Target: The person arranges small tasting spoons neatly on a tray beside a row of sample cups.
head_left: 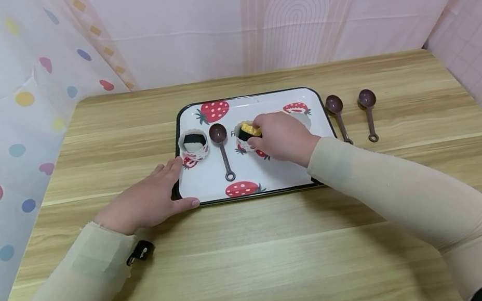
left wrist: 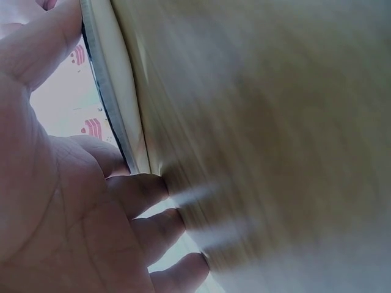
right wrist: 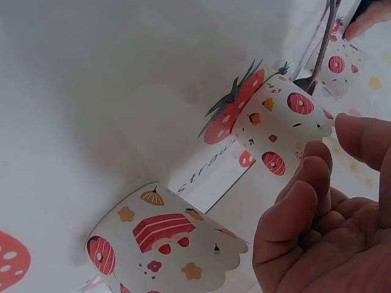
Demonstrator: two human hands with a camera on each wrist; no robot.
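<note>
I see my right hand (head_left: 285, 135) pinching sushi (head_left: 247, 131) at its cup (head_left: 245, 146), my left hand (head_left: 147, 199) spread against the tray (head_left: 274, 179).

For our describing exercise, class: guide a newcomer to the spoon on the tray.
On the wooden table sits a white, black-rimmed tray. There, a brown spoon lies just right of the leftmost paper cup. It alone is on the tray; two similar spoons lie outside.

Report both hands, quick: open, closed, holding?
Left hand: open, resting on the edge of the tray.
Right hand: closed, pinching the yellow-topped sushi piece.
</note>
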